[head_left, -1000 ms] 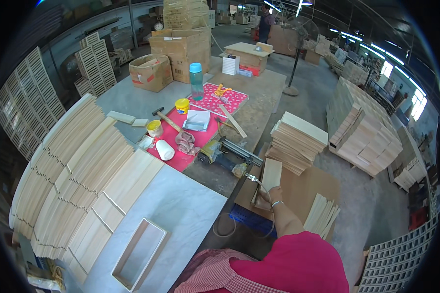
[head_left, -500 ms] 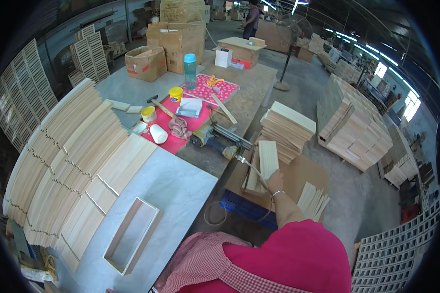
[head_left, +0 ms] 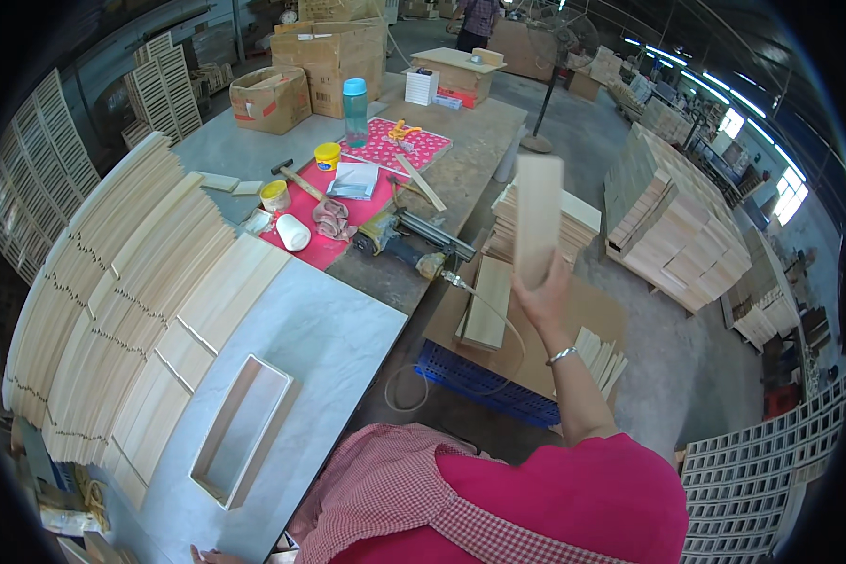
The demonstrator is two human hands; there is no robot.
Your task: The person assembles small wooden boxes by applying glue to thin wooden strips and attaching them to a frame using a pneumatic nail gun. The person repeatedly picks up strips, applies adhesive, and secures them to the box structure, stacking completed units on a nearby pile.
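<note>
My right hand (head_left: 545, 289) is closed round the lower end of a flat pale wooden board (head_left: 539, 216), which it holds upright in the air. Below it, another wooden board (head_left: 488, 305) lies on brown cardboard beside a stack of boards (head_left: 581, 214), partly hidden by the held one. My left hand (head_left: 218, 556) shows only at the bottom edge, by the near side of the white table; its visible fingers are apart and hold nothing. A bottomless rectangular wooden frame (head_left: 277, 414) lies on that table, a little beyond my left hand.
Long rows of thin wooden slats (head_left: 127, 310) line the table's left side. A nail gun (head_left: 409, 246) with an air hose lies beyond, near a hammer (head_left: 301, 179), glue pots and a blue bottle (head_left: 355, 113). A blue crate (head_left: 484, 387) supports the cardboard; a fan (head_left: 547, 85) stands behind.
My right hand has lifted a board up off the pile on the cardboard and tilted it upright. More of my left hand has come into view at the bottom edge.
</note>
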